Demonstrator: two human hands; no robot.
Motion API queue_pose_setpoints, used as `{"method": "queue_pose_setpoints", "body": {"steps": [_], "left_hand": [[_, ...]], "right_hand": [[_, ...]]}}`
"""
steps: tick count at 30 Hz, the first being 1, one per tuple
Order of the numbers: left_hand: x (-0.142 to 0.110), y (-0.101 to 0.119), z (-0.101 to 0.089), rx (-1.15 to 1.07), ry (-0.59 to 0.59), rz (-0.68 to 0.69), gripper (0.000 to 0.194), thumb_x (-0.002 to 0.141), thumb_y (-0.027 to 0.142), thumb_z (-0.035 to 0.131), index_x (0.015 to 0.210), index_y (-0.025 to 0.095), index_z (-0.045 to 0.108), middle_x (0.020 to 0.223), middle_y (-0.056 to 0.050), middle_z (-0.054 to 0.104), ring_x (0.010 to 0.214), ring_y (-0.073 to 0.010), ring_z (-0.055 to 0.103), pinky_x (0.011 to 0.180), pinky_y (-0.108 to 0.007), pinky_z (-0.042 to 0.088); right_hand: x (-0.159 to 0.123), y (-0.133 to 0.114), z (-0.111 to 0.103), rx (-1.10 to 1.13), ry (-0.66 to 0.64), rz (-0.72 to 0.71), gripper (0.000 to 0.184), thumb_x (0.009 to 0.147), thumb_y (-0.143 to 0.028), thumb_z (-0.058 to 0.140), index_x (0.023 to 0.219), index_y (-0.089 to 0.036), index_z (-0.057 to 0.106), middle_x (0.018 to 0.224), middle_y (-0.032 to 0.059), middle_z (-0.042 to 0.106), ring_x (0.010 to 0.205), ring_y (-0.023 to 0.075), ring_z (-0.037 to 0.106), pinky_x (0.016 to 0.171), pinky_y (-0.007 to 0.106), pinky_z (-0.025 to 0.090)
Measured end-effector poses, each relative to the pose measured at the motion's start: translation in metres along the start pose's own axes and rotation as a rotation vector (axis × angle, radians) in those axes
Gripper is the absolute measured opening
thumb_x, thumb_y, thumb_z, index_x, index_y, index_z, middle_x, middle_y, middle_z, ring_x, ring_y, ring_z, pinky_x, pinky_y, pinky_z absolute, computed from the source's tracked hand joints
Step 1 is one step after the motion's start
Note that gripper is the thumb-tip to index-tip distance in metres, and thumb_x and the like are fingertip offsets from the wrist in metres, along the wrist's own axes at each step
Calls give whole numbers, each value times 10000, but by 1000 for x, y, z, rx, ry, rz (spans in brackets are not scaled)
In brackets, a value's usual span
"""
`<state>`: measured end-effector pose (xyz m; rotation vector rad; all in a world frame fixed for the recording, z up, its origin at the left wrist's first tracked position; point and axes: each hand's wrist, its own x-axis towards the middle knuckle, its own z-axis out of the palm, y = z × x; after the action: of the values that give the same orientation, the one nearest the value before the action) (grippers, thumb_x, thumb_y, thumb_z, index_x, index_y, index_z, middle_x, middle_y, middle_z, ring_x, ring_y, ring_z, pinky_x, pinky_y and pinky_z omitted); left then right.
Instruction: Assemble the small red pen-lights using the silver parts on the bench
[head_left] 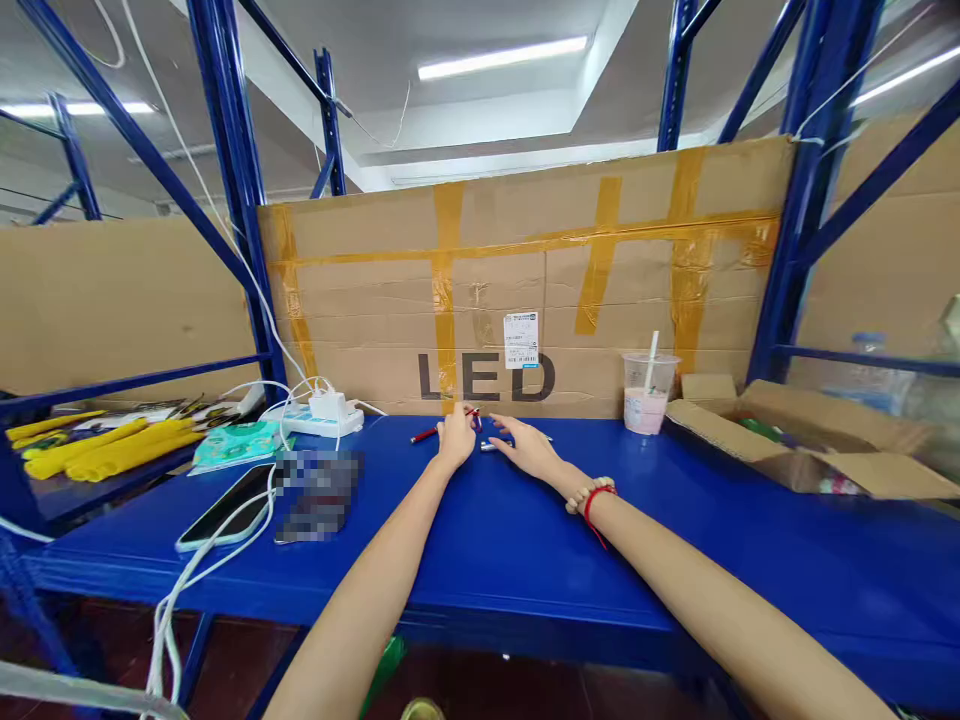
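Note:
Near the back of the blue tabletop, my left hand (454, 437) has its fingers closed over a red pen (424, 435). The pen's near end sticks out to the left, and red also shows by the fingertips. Just right of it, my right hand (531, 450) lies low over a silver-white pen (488, 446), fingers stretched out and a little apart. That pen's tip shows left of the fingers; the hand covers most of the rest. A small dark-and-red piece (478, 424) sits between the hands, too small to name. A beaded bracelet (589, 494) circles my right wrist.
Left are two phones, one pixelated, with white cables (217, 545), a power strip (315, 418) and a teal packet (238, 443). Right stand a drink cup with straw (646, 395) and an open cardboard box (810, 435). A taped cardboard wall (360, 320) closes the back.

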<state>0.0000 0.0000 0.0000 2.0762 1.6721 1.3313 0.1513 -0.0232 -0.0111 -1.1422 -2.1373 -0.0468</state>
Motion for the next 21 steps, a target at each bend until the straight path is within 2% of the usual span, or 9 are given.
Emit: {"method": "queue_pose_setpoints", "body": {"steps": [4,7,14,18,21], "left_hand": [[-1,9,12,-206,-44,207,222,852,99,368,972,207,520,960,-24,624,946,-160,557,891,-344,391],[-2,12,17,-355,-79,277,209,831,92,382,918,197,540,990,-27,613,960,-144,550,882,-297,403],[-2,13,16,-572,-89,103,123,817,214,453,817,156,562,813,-26,612,772,-128,562,739,-242,422],[-5,15,13,-589,-101,30,193,797,324,497,762,148,568,742,-16,595,714,-124,538,692,-230,398],[-7,17,8,-559,-81,14,212,796,336,494,723,149,559,717,-6,577,699,-119,518,669,-220,381]], "right_hand": [[0,-3,-2,35,115,57,377,855,-286,489,1210,-162,477,1109,70,586,933,166,588,801,302,463],[1,-5,-5,45,154,111,254,852,-298,495,1065,-183,572,1001,38,630,858,153,606,732,276,468],[2,-4,-5,188,137,156,189,790,-298,573,936,-185,614,908,26,663,790,147,627,681,250,466],[1,-1,-2,275,153,162,210,749,-334,611,893,-181,604,854,20,669,773,140,626,684,245,468],[2,1,-1,293,175,155,218,742,-346,614,880,-178,599,811,14,665,739,128,617,687,244,466]]}}
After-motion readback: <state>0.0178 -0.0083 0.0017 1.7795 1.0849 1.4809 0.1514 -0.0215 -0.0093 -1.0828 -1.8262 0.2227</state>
